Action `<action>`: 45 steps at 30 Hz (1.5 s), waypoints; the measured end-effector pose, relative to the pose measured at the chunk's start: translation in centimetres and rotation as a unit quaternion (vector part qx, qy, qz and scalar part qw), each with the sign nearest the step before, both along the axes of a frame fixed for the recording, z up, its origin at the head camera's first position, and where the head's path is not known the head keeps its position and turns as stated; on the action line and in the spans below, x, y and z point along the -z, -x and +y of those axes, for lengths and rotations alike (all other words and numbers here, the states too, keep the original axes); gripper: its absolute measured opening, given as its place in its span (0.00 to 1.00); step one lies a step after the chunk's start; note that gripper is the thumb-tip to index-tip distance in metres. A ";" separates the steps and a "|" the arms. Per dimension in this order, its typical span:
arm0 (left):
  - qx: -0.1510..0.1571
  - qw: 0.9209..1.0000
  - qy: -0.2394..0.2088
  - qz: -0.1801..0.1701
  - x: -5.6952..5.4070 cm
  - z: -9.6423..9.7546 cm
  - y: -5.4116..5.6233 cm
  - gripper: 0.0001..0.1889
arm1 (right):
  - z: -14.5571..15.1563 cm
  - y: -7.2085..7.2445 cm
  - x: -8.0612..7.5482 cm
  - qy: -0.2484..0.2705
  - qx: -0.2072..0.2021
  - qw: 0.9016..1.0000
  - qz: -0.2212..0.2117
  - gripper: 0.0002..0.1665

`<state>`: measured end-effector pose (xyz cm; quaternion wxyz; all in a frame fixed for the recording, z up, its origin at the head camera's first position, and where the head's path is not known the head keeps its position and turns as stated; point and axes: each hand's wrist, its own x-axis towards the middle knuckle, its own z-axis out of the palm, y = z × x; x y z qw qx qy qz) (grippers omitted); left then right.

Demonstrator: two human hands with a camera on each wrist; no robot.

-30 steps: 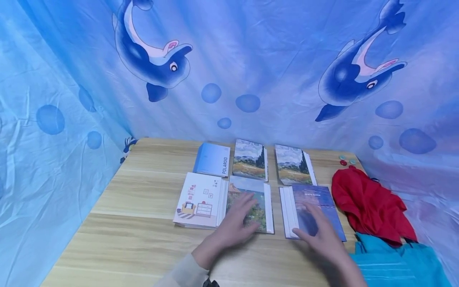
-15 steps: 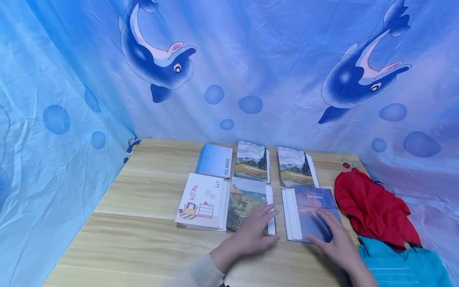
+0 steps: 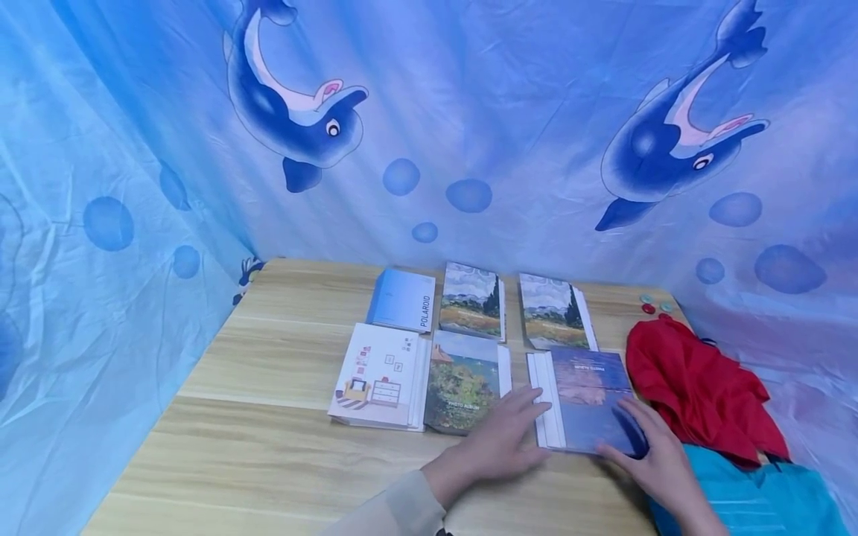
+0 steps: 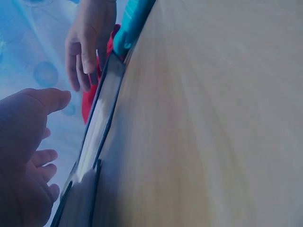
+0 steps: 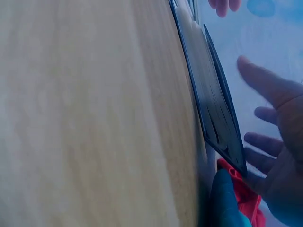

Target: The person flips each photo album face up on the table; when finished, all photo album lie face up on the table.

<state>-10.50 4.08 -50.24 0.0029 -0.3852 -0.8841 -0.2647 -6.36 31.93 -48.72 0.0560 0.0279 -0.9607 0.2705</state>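
Observation:
A blue-purple photo album with exposed white pages along its left side lies on the wooden table. My left hand is over the gap beside it, fingers loosely extended toward its page edges. My right hand is at the album's lower right corner, thumb and fingers spread apart. Seen from the right wrist, the album shows edge-on beside my right hand, whose fingers are straight and hold nothing. Partly under my left arm's side lies a garden-painting photo album.
A white album with a furniture drawing lies at left. Behind are a blue Polaroid album and two landscape albums, one beside the other. Red cloth, teal cloth and small buttons sit at right.
My left hand has moved right, off the garden-painting album to the blue-purple album's left edge. My right hand has shifted right and toward me, to that album's lower right corner.

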 end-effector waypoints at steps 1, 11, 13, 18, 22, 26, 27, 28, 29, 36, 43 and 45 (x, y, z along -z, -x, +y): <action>0.001 1.000 0.001 -0.004 0.0 0.3 0.0 0.36 | 0.2 0.0 0.1 -0.005 -0.001 1.000 -0.008 0.57; 0.023 0.999 -0.012 -0.037 0.6 2.5 -0.4 0.36 | 0.8 0.6 0.5 -0.012 0.000 0.994 -0.112 0.70; 0.031 0.999 -0.005 -0.029 0.7 3.1 -0.4 0.35 | 1.0 0.7 0.7 -0.009 -0.004 0.994 -0.110 0.68; 0.044 0.999 0.019 -0.017 0.8 4.2 -0.4 0.35 | 1.3 0.6 1.1 0.001 -0.015 0.995 -0.100 0.64; 0.045 0.999 0.024 -0.018 0.8 4.4 -0.6 0.37 | 1.6 0.5 1.3 0.018 -0.011 0.993 -0.116 0.66; 0.041 0.999 0.024 -0.026 0.7 4.5 -0.7 0.37 | 1.7 0.4 1.5 0.032 0.000 0.991 -0.131 0.70; 0.039 0.999 0.023 -0.029 0.7 4.5 -0.6 0.37 | 1.7 0.4 1.5 0.035 0.002 0.991 -0.130 0.71; 0.038 0.998 0.022 -0.033 0.7 4.5 -0.6 0.38 | 1.7 0.4 1.5 0.037 0.003 0.991 -0.125 0.71; 0.038 0.998 0.020 -0.037 0.7 4.5 -0.6 0.38 | 1.7 0.4 1.6 0.040 0.003 0.992 -0.116 0.71; 0.044 0.998 0.005 -0.047 1.1 4.3 -0.3 0.37 | 1.4 -0.2 1.7 0.044 -0.016 0.998 -0.030 0.61; 0.048 0.998 0.000 -0.051 1.1 4.1 -0.4 0.36 | 1.4 -0.4 1.4 0.071 0.008 0.995 -0.064 0.67; 0.047 0.998 0.002 -0.051 1.1 4.1 -0.5 0.36 | 1.3 -0.3 1.1 0.089 0.017 0.992 -0.082 0.69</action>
